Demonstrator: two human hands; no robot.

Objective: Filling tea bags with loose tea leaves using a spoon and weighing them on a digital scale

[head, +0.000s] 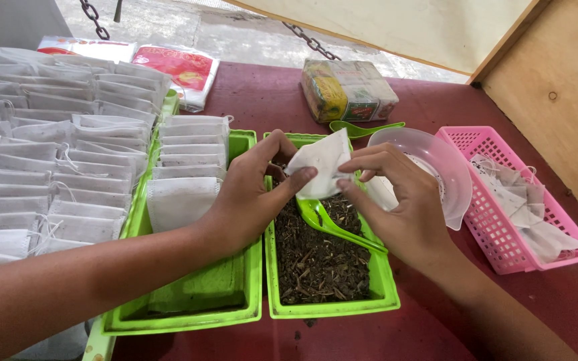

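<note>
Two hands: the left hand (252, 190) and the right hand (399, 200) both pinch one small white filter pouch (322, 170), fingers closed on its opposite edges, held just above the green tray of dried leaves (319, 257).
Pouch mouth: I cannot tell from where I stand whether it is open yet; spreading it wide would be wise, thumbs parting the two layers evenly.
Scoop: a green scoop (332, 224) lies in the leaves directly under the pouch, close for the right hand.
Spill risk: holding the pouch over that tray means stray leaves fall back in.
Neighbours: stacked white pouches (185, 160) sit in the left green tray (188, 307); a clear bowl (429, 164) and pink basket (486, 230) stand to the right.
</note>
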